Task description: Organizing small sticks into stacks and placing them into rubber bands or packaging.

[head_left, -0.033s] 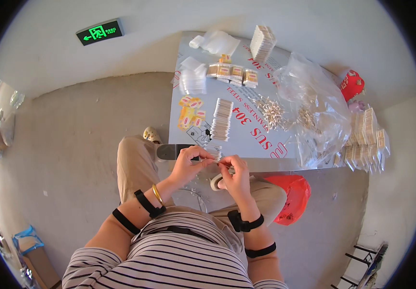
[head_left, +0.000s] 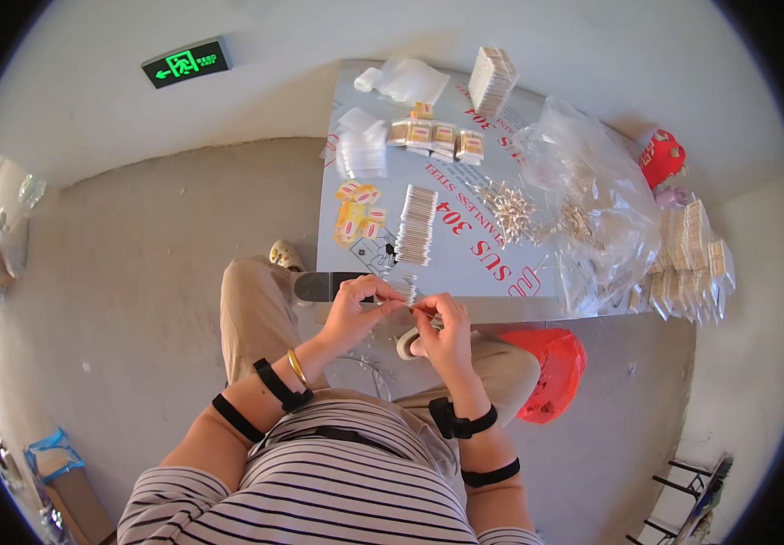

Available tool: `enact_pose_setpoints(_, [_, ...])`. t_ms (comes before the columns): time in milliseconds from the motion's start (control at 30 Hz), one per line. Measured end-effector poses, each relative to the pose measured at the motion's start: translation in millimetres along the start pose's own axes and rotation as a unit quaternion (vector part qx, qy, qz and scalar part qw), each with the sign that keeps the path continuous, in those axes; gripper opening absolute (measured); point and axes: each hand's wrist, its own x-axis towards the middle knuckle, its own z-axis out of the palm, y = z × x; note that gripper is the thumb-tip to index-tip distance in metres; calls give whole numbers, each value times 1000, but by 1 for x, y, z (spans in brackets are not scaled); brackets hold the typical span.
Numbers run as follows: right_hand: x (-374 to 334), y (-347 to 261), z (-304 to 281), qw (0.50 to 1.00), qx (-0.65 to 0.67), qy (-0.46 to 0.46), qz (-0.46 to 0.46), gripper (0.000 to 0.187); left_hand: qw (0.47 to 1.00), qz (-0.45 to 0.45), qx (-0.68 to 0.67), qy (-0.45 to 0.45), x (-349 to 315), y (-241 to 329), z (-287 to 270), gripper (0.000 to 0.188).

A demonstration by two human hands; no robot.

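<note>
At the table's (head_left: 457, 280) near edge lies a small row of cotton swabs (head_left: 403, 284), thin, whitish, side by side. Left hand (head_left: 363, 306) and right hand (head_left: 443, 329) touch there; their exact grip I cannot tell.

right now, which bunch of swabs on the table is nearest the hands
The short row of swabs at the table's near edge, by the left hand; the longer row lies beyond it, the loose pile farther right.
</note>
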Motion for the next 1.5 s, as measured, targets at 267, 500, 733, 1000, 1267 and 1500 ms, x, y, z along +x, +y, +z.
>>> enact_pose_setpoints(267, [-43,24,-47,995,-22,48,87,6,992,20,93,-81,1,-7,17,24])
enact_pose_setpoints(500, [-168,153,-218,899,-328,220,192,18,929,-24,362,-72,11,-63,7,24])
enact_pose_setpoints(733, [-169,171,-235,829,-450,228,240,31,885,103,447,-73,54,-94,20,32])
enact_pose_setpoints(1000, [-125,163,-174,902,-342,187,188,30,877,96,459,-103,72,-111,31,30])
enact_pose_setpoints(1267, [-53,92,-103,951,-212,108,197,28,891,79,429,-122,59,-106,17,24])
enact_pose_setpoints(1500, [-10,118,16,998,-29,-18,62,44,920,43,389,-30,30,-105,1,39])
